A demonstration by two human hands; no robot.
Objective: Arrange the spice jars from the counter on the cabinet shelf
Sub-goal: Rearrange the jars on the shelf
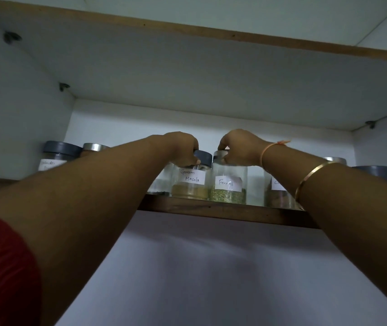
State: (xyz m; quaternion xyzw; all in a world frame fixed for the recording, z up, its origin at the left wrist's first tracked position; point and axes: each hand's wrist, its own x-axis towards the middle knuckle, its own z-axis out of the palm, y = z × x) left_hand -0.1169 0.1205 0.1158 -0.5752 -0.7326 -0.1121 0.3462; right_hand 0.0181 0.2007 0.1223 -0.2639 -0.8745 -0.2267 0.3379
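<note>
Two glass spice jars stand side by side on the cabinet shelf (253, 214), near its front edge. The Garam Masala jar (191, 185) has a dark lid and brown powder. My left hand (183, 149) grips its lid from above. The Fennel jar (229, 188) holds green seeds and has a metal lid. My right hand (239, 149) holds that lid from above. My right wrist wears a gold bangle and an orange thread.
More jars stand on the shelf: a dark-lidded jar (58, 156) and a metal-lidded one (94, 148) at the left, a labelled jar (278, 191) behind my right forearm, a dark-lidded one (376, 174) far right. An upper shelf board (187, 74) hangs overhead.
</note>
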